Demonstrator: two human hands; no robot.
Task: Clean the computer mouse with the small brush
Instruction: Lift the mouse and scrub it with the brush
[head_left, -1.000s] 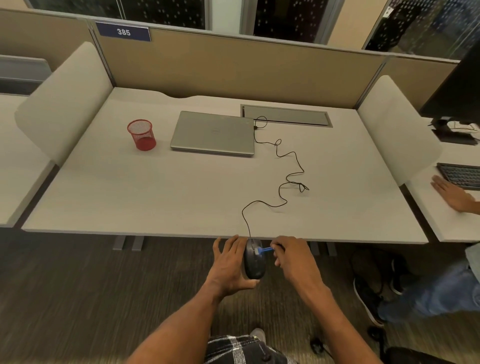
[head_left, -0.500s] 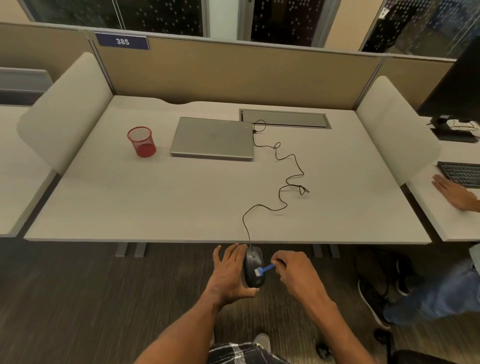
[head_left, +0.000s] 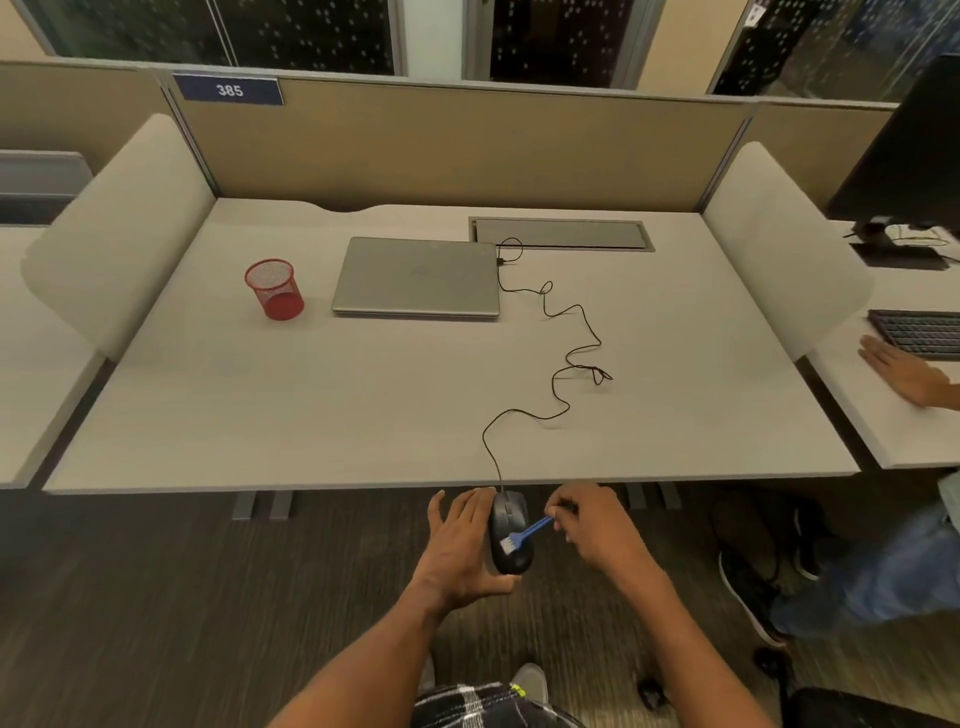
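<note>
A black wired computer mouse (head_left: 511, 525) is held in the air just below the desk's front edge, cradled from the left by my left hand (head_left: 460, 545). My right hand (head_left: 592, 525) pinches the blue handle of a small brush (head_left: 524, 535), whose white bristles rest on the mouse's rear half. The mouse's black cable (head_left: 566, 358) runs in loops across the desk to the shut grey laptop (head_left: 418, 278).
A red mesh cup (head_left: 274, 288) stands left of the laptop on the pale desk (head_left: 311, 405). Curved side screens flank the desk. At the right, another person's hand (head_left: 901, 369) lies by a keyboard (head_left: 919, 332), their leg and shoes beneath.
The brush head has slid from the mouse's front toward its rear. Both hands and the mouse have dropped a little further below the desk edge.
</note>
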